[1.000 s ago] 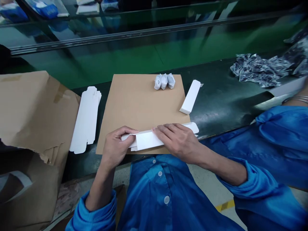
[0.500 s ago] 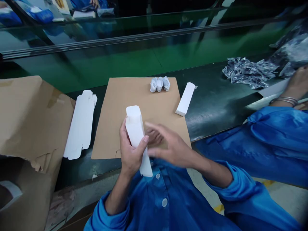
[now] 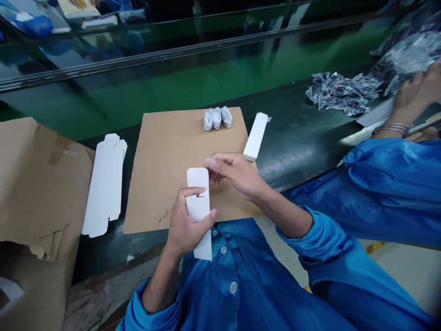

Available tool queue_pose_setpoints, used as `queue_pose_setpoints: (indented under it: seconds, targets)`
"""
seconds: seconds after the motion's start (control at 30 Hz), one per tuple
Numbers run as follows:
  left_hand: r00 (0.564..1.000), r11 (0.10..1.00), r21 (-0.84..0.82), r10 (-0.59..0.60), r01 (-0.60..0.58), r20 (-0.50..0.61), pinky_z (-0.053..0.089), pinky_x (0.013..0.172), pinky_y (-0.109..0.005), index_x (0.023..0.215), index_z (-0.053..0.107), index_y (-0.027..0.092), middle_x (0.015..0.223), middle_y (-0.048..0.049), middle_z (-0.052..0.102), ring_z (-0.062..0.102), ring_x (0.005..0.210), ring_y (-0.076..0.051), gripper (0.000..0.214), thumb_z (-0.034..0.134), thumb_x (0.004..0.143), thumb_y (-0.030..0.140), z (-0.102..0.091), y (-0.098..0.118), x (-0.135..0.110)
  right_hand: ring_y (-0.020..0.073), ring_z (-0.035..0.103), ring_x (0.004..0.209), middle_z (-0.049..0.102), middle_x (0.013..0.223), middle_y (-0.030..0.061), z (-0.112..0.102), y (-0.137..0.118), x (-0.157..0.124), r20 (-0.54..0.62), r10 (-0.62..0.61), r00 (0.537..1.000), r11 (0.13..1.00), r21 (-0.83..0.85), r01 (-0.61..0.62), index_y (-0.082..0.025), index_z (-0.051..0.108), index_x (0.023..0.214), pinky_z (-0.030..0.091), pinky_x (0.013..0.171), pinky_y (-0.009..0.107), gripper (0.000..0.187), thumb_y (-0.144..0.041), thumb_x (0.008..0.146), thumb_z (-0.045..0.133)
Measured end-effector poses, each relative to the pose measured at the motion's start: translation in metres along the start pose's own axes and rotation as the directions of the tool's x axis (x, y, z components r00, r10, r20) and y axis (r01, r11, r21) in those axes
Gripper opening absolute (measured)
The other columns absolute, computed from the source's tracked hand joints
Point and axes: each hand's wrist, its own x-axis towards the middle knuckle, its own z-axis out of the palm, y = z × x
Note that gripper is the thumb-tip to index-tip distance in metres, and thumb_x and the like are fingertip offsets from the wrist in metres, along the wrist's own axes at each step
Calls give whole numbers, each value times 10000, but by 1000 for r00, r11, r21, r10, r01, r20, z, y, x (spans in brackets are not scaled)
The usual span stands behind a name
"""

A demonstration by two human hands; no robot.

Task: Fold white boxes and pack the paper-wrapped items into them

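Note:
A slim white carton stands tilted up in my left hand, which is wrapped round its lower body. My left index finger lies across a fold near the carton's top, where a small dark gap shows, and the long end flap points up. Close by the flap's right edge, my right hand has its fingers curled in with the thumb over them. Whether they hold anything is hidden. Beneath both hands lies a brown cardboard sheet. Three small white-wrapped pieces sit side by side at its far edge.
Another white carton lies at the sheet's right edge. Flattened white cartons are stacked left, beside a large brown box. Crumpled clear plastic lies far right, near a co-worker's hand and blue sleeve. A green barrier runs behind.
My right hand has moved up to beside the carton's top flap, and its fingers have curled in. My left hand has turned the carton more upright, its index finger now across the fold.

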Motion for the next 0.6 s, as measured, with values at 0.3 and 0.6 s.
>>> queue_pose_setpoints:
  seconds: [0.3,0.6]
  targets:
    - [969,980,44,200,-196,-147,526,670,-279,1187,420,225,1082,-50,535,626,880,-173,599,763,708,330,6,-12,0,88,574,759,653,830,-12,5,2,1,198,78,977,995,48,-89,-151,668,881,449,673,214,211,-263,753,793]
    - [982,982,94,170,-162,-81,562,805,-374,1543,90,241,1230,-140,559,628,1030,-248,1012,747,784,371,3,-13,-7,129,634,837,698,935,33,12,-6,-9,210,-12,978,982,-184,52,-145,705,862,496,744,265,51,-176,833,679]
